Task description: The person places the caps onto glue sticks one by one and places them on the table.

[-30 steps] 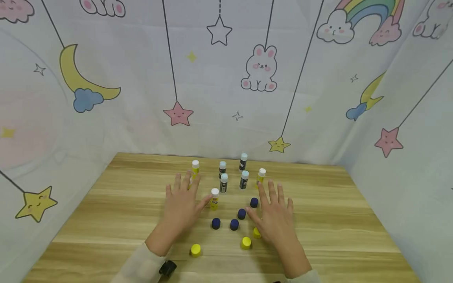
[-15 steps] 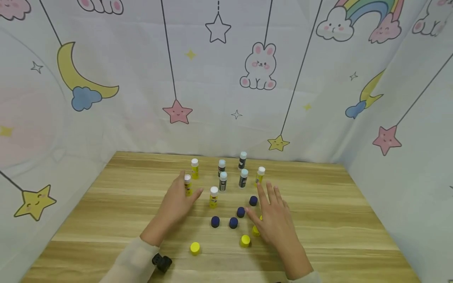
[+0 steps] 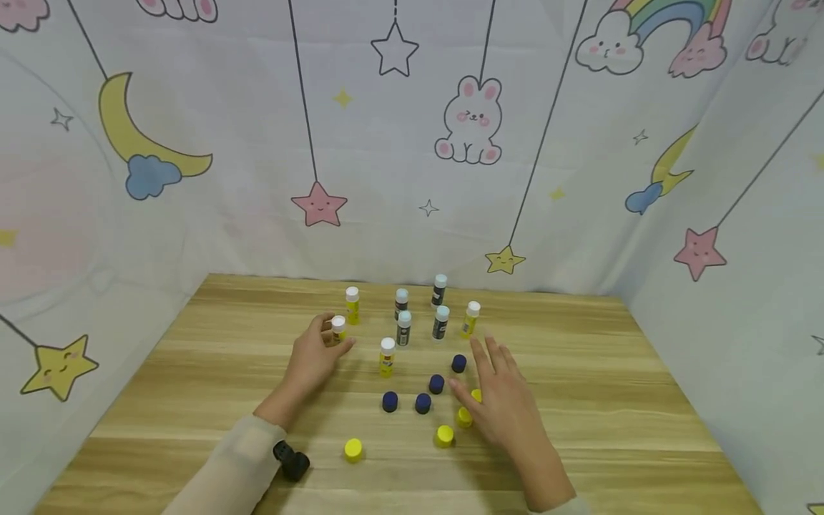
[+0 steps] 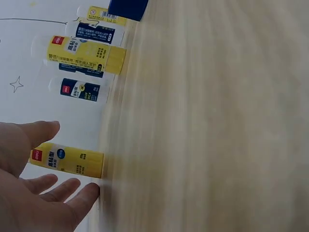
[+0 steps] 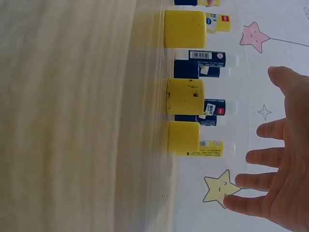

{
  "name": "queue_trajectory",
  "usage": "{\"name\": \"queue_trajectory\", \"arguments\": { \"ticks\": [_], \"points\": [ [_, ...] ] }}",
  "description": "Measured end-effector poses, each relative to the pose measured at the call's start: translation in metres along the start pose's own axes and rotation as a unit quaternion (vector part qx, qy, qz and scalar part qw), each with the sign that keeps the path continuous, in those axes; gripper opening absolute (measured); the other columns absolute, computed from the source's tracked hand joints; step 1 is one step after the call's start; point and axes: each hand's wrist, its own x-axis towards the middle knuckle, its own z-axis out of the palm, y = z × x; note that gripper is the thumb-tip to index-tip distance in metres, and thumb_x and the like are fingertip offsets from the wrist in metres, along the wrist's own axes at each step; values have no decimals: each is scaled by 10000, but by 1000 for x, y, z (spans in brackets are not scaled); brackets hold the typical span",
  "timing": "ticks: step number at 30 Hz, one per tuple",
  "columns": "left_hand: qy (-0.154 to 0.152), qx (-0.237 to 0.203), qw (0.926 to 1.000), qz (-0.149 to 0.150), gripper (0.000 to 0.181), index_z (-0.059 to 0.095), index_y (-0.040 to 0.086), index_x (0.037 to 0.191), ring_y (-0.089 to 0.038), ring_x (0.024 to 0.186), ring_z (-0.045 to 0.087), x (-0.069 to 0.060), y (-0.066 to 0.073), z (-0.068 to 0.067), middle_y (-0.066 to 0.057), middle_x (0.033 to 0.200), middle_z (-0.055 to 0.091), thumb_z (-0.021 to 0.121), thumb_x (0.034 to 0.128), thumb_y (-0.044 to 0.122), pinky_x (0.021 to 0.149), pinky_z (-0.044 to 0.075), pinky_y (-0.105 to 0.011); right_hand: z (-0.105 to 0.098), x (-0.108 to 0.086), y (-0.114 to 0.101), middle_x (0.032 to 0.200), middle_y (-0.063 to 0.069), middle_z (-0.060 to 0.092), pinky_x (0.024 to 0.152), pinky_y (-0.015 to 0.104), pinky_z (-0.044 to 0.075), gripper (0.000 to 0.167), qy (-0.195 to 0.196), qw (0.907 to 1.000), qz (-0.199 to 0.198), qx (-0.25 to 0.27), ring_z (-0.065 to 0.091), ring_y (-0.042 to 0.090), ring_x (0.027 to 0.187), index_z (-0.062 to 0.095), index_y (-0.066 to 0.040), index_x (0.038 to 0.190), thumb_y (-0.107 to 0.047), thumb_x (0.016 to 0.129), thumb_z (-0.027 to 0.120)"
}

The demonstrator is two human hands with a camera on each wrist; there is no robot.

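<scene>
My left hand (image 3: 312, 357) curves loosely around a yellow glue stick (image 3: 338, 326) with a white top. In the left wrist view, thumb and fingers lie on either side of an upright yellow glue stick (image 4: 72, 160), with gaps showing between. Another yellow glue stick (image 3: 352, 306) stands just behind, and one more (image 3: 386, 359) to the right of this hand. My right hand (image 3: 505, 400) hovers with spread, relaxed fingers and holds nothing. Yellow caps (image 3: 464, 417) lie beside and partly under it; a navy cap (image 3: 459, 363) sits near its fingertips.
Several navy glue sticks (image 3: 403, 329) stand mid-table towards the back, with a yellow glue stick (image 3: 471, 320) to their right. More navy caps (image 3: 423, 403) and yellow caps (image 3: 353, 450) are scattered nearer. A printed cloth (image 3: 257, 179) hangs behind the wooden table (image 3: 618, 400).
My left hand has drawn back and turned sideways, its fingers now curving about the left yellow glue stick. The right hand has stayed almost in place.
</scene>
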Motion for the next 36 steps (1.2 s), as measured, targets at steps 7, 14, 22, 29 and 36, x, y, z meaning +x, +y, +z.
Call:
{"name": "queue_trajectory", "arguments": {
  "ticks": [7, 14, 22, 29, 36],
  "points": [
    [81, 75, 9999, -75, 617, 409, 1, 1483, -400, 1252, 583, 5, 0, 2, -244, 1400, 554, 701, 981, 208, 1014, 507, -530, 0, -2, 3, 1605, 204, 342, 1130, 611, 367, 816, -52, 9996, 80, 255, 364, 433, 1443, 330, -117, 1590, -642, 989, 498],
    [273, 137, 9995, -78, 517, 524, 3, 1388, -372, 1168, 631, 7, 0, 4, -211, 1290, 638, 737, 949, 174, 984, 522, -514, -3, -5, 5, 1565, 162, 421, 1123, 578, 395, 905, -210, 9987, 178, 439, 422, 384, 1412, 332, -140, 1591, -784, 956, 310],
    [245, 336, 9991, -91, 401, 661, 13, 1261, -343, 1120, 666, 2, -7, 6, -174, 1188, 714, 769, 924, 201, 987, 518, -515, -1, -14, 3, 1524, 166, 476, 1105, 597, 406, 945, -378, 9975, 331, 493, 462, 393, 1381, 410, -133, 1553, -828, 927, 274],
    [336, 329, 9989, 42, 403, 670, 20, 1262, -350, 1127, 667, 0, -5, 4, -180, 1185, 717, 777, 916, 196, 981, 525, -516, -2, -12, 5, 1470, 157, 525, 1105, 563, 421, 728, -363, 9978, 330, 446, 495, 371, 1348, 466, -118, 1516, -625, 995, 504],
    [397, 224, 9989, 87, 445, 654, 36, 1308, -327, 1134, 661, -3, 2, 1, -161, 1177, 720, 776, 918, 212, 979, 522, -505, -6, -11, 4, 1388, 140, 588, 1078, 551, 448, 585, -305, 9972, 335, 590, 532, 353, 1299, 582, -115, 1417, -519, 994, 593]
  ]
}}
